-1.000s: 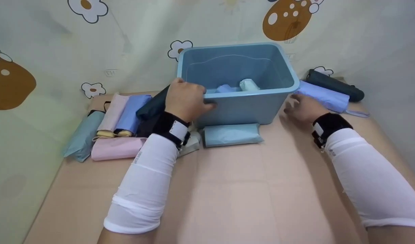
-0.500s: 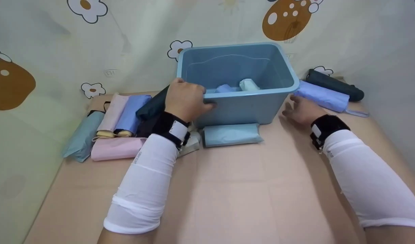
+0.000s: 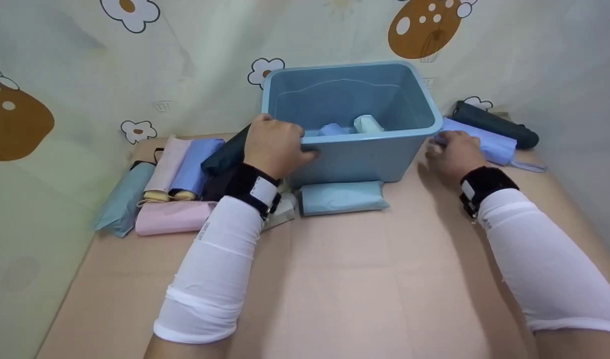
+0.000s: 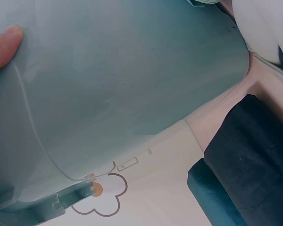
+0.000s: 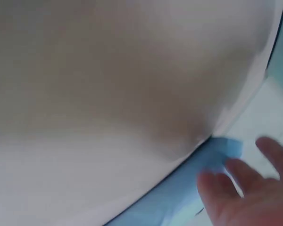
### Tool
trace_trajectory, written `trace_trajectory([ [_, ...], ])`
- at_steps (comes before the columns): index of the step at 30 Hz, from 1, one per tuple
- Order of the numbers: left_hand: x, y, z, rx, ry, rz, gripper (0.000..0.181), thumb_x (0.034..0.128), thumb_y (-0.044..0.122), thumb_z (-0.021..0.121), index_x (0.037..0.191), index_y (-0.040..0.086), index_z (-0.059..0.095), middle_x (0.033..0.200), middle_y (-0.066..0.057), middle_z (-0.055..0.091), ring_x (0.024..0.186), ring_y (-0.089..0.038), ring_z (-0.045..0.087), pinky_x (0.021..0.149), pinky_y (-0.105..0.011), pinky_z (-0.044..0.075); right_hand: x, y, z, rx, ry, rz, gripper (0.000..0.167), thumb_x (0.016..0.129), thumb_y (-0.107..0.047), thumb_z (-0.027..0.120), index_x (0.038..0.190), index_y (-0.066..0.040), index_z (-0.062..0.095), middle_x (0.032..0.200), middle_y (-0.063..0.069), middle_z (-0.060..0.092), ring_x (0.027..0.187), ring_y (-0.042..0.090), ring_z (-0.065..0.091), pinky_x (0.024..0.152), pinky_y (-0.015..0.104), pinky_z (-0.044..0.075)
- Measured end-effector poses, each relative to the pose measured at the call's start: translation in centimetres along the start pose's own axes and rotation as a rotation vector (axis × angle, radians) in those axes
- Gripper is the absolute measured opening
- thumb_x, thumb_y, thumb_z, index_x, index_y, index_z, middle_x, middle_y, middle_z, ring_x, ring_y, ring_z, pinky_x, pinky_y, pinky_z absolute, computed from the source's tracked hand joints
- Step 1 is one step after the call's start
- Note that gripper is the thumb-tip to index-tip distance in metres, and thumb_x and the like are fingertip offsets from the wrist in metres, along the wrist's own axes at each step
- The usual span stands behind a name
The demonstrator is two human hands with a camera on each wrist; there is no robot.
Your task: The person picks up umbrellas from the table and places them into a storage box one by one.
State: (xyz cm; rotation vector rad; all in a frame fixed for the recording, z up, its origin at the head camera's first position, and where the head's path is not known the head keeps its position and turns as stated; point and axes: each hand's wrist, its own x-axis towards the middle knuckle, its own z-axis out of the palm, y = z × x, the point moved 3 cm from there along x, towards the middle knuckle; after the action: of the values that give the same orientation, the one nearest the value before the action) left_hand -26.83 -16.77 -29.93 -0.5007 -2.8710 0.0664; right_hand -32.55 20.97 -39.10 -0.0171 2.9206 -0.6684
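Observation:
My left hand (image 3: 274, 144) grips the near left rim of a blue plastic bin (image 3: 355, 159); its thumb lies against the bin wall (image 4: 113, 84) in the left wrist view. Inside the bin, parts of a periwinkle roll (image 3: 332, 129) and a pale mint roll (image 3: 368, 124) show. To the right, my right hand (image 3: 457, 154) is over the left end of a periwinkle folded umbrella (image 3: 492, 144) with a strap. In the blurred right wrist view, the fingers of my right hand (image 5: 250, 197) are spread beside the blue umbrella (image 5: 179, 188), not closed round it.
A dark green folded umbrella (image 3: 497, 125) lies behind the periwinkle one. A light teal wrapped roll (image 3: 342, 198) lies before the bin. Left of it are several rolls, among them a pink one (image 3: 174, 218) and a teal one (image 3: 125, 199). Patterned walls enclose the table (image 3: 335, 289).
My right hand has shifted slightly up and right, onto the left end of the periwinkle umbrella. The left hand keeps its grip on the bin, which stays in place.

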Motion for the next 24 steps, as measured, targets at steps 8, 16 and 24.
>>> trace_trajectory([
  [8,0.0,0.1,-0.1,0.001,0.011,-0.005,0.051,0.0918,0.062,0.071,0.091,0.011,0.077,0.076,-0.006,0.075,0.085,-0.026,0.074,0.107,-0.049,0.046,-0.6,3.6,-1.9,-0.053,0.073,0.128,0.086,0.099,-0.037,0.060,0.162,0.008,0.023,0.165,0.037,0.025,0.147,0.066,0.019,0.122,0.074,0.016],
  [16,0.0,0.1,0.0,0.003,0.002,-0.008,0.052,0.0915,0.063,0.071,0.093,0.011,0.077,0.080,-0.007,0.076,0.087,-0.026,0.074,0.106,-0.049,0.046,-0.4,5.6,-2.7,-0.088,0.045,0.194,0.102,0.096,-0.037,0.065,0.165,0.005,0.004,0.162,0.046,0.016,0.143,0.070,0.018,0.119,0.079,0.015],
  [24,0.1,0.3,0.0,0.019,-0.009,-0.004,0.052,0.0921,0.064,0.070,0.093,0.012,0.077,0.078,-0.006,0.075,0.086,-0.025,0.074,0.107,-0.049,0.046,-1.8,5.0,-3.3,-0.107,0.069,0.210,0.084,0.094,-0.031,0.061,0.160,0.008,0.027,0.143,0.049,0.026,0.126,0.059,0.024,0.107,0.076,0.024],
])
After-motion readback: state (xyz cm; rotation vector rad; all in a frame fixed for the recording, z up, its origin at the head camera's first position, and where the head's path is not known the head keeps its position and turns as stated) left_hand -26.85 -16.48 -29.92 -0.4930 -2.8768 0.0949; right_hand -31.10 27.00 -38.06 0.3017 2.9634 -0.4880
